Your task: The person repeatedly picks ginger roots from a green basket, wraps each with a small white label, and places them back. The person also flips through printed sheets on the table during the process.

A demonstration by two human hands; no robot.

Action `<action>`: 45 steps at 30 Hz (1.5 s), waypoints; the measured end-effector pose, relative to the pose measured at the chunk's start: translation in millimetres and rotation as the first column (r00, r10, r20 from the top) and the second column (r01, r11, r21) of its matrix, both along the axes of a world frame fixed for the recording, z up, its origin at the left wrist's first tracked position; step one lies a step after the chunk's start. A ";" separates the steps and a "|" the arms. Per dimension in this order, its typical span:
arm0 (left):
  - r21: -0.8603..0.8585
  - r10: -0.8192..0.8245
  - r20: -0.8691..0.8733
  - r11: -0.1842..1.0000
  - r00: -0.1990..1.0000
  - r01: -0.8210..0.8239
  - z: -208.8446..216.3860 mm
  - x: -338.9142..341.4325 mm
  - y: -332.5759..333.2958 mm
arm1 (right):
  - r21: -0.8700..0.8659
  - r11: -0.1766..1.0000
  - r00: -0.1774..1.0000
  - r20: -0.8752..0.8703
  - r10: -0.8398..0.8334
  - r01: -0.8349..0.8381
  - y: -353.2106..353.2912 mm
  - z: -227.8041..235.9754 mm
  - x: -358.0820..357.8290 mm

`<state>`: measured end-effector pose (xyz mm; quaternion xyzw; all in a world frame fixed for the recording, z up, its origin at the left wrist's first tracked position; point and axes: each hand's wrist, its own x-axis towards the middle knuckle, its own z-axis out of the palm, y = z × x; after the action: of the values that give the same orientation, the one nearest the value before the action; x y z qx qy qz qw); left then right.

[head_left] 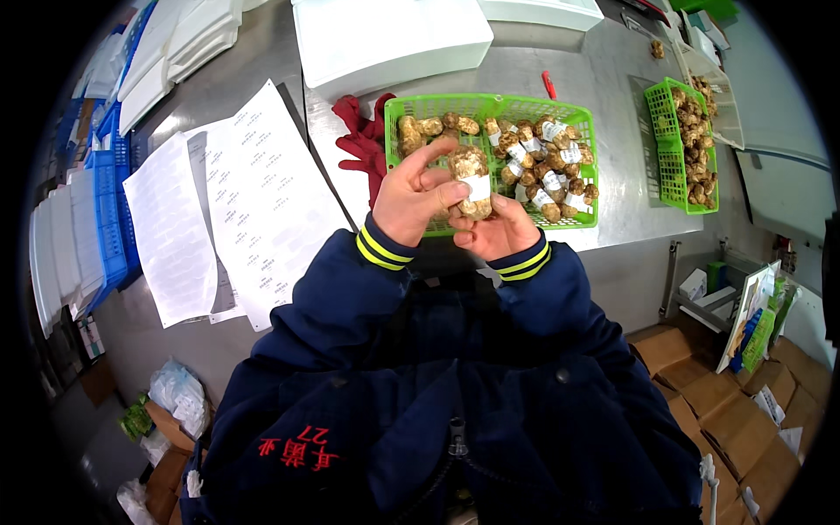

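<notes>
A stubby brown-and-cream mushroom point(470, 162) with a white paper label point(478, 187) around its middle is held up in front of me. My left hand point(418, 194) grips it from the left, thumb pressed on the label. From the lower right, my right hand point(499, 229) pinches its lower end, thumb and fingers closed on it. Just beyond both hands stands a green plastic basket point(588, 131) with a divider. Its left part holds a few bare mushrooms point(429, 127); the right part is heaped with labelled mushrooms point(551, 157). My hands partly hide the basket's near left corner.
Red gloves point(360, 140) lie against the basket's left side. Printed label sheets point(262, 188) spread over the steel table point(630, 171) at left. A red pen point(549, 85) and white foam boxes point(394, 39) are behind. Another green basket point(672, 166) of mushrooms stands right; flattened cartons point(726, 411) lie below.
</notes>
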<state>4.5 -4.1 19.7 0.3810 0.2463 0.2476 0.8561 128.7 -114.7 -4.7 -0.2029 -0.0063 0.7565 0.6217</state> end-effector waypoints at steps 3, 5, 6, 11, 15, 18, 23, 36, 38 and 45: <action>-0.017 -0.016 -0.044 1.000 0.999 0.015 -0.3 -1.3 1.8 | -0.095 0.995 0.999 -0.026 -0.023 0.020 0.0 -1.5 -1.5; -0.102 0.061 -0.074 0.992 0.995 -0.068 -10.3 -8.1 0.3 | -0.096 0.995 0.999 -0.032 -0.016 0.013 1.2 -3.2 0.9; -0.098 0.061 -0.070 0.993 0.996 -0.068 -12.1 -10.0 2.5 | -0.042 0.999 0.996 -0.089 -0.025 0.021 0.3 -7.4 3.3; -0.093 0.097 -0.211 0.989 0.973 -0.119 -13.7 -34.5 11.9 | -0.077 0.986 0.410 0.912 0.010 0.146 4.6 -26.2 42.0; -0.108 0.144 -0.205 0.980 0.968 -0.168 -31.2 -50.7 12.3 | -0.151 0.984 -0.660 0.730 0.177 0.096 0.3 -66.4 63.4; -0.119 0.166 -0.192 0.974 0.967 -0.191 -35.5 -56.1 11.2 | -0.102 0.992 -0.801 0.587 0.117 0.070 3.2 -81.1 65.9; -0.095 0.212 -0.182 0.968 0.960 -0.232 -41.3 -72.9 10.1 | -0.148 0.963 -0.760 0.593 0.267 0.224 0.1 -76.4 63.9; 0.033 0.116 -0.365 0.993 0.924 -0.112 -86.6 -185.9 -41.3 | -0.054 0.958 0.111 0.990 0.088 -0.281 35.1 -24.4 -123.3; 0.004 0.133 -0.394 0.990 0.910 -0.143 -84.5 -197.0 -38.9 | -0.088 0.948 -0.133 0.990 0.049 -0.305 49.9 -52.8 -144.6; 0.019 0.222 -0.472 0.970 0.853 -0.242 -87.2 -236.5 -28.8 | -0.076 0.996 -0.182 0.980 0.082 0.043 118.0 -114.7 -176.7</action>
<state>-232.0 -32.9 -67.5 0.3795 0.4957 0.2440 0.7421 -47.9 3.3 -119.4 -0.7360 -0.4542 0.3369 0.3721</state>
